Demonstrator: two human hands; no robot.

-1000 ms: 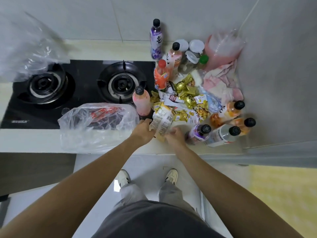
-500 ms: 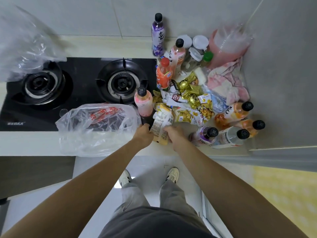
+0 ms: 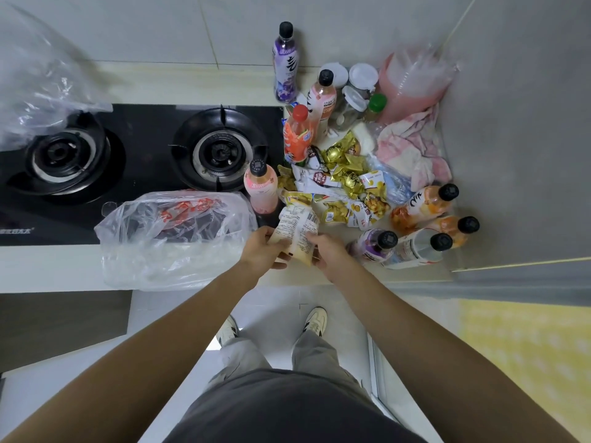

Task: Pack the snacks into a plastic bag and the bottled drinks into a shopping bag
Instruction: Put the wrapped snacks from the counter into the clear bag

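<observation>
1. Left hand and right hand both clamped on one pale snack pack, held at the front edge of the surface, printed back facing up.
2. Fingers of each hand wrapped round the pack's lower end, left at 9 o'clock of it, right at 3 o'clock.
3. Clear plastic bag lying on the surface at 9 o'clock of the pack, just beside the left hand, partly over the stove; red print inside, contents otherwise unclear.
4. Snack pile at 1 o'clock of the pack: gold, yellow and white wrappers heaped together.
5. Pink bottle upright at 11 o'clock of the pack, touching the bag's far corner.
6. Orange bottle upright at 12 o'clock of the pile, with a pink-capped-black bottle behind it and a purple bottle against the back wall.
7. Four bottles lying at 3 o'clock of the hands: purple one nearest the right hand, clear one beside it, two orange ones farther right.
8. Pink bag standing in the far right corner, crumpled cloth below it.
9. Second clear bag at 10 o'clock, over the left burner.
</observation>
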